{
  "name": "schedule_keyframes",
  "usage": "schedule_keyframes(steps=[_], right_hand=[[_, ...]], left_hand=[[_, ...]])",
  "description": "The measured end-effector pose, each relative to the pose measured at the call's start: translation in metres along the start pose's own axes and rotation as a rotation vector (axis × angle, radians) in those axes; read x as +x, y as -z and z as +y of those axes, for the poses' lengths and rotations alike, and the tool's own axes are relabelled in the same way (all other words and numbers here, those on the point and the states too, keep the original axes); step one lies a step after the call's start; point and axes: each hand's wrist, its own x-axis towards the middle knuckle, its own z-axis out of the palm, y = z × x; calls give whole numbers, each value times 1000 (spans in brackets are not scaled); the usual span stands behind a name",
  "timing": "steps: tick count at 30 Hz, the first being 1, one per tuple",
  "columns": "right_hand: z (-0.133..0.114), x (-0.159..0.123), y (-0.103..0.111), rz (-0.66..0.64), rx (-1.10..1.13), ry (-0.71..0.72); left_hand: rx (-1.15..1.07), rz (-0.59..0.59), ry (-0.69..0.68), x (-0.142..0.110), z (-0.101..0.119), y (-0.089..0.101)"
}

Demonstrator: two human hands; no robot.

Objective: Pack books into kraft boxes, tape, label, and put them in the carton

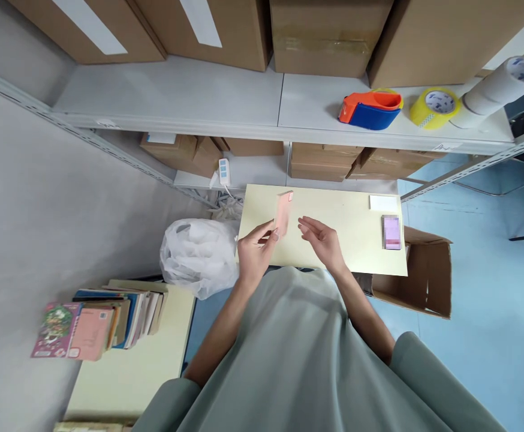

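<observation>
My left hand (pixel 255 252) pinches the lower end of a thin pink booklet (pixel 283 213) and holds it upright on edge over the pale yellow table (pixel 347 246). My right hand (pixel 320 239) hovers just to the right of the booklet, palm turned inward, fingers stretched out and apart, holding nothing. A purple-pink card or phone (pixel 391 232) and a white slip (pixel 383 203) lie at the table's far right.
An open cardboard box (pixel 428 276) stands at the table's right. A white plastic bag (pixel 199 255) sits on the floor to the left. Stacked books (pixel 104 318) rest on a second table. The shelf holds a tape dispenser (pixel 370 109), tape rolls (pixel 439 105) and cartons.
</observation>
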Motion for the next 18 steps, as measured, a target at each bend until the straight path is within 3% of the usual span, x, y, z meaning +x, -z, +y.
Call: schedule_keyframes(steps=[4, 9, 11, 15, 18], right_hand=[[-5, -11, -19, -149, 43, 28], [-2, -8, -12, -115, 2, 67], [0, -3, 0, -95, -23, 57], [-4, 3, 23, -107, -14, 22], [-14, 4, 29, -184, 52, -41]], left_hand=[[90, -61, -81, -9, 5, -20], [35, -194, -52, -12, -4, -31], [-38, -239, -12, -3, -12, -23], [-85, -115, 109, 23, -25, 5], [-177, -186, 197, 35, -27, 22]])
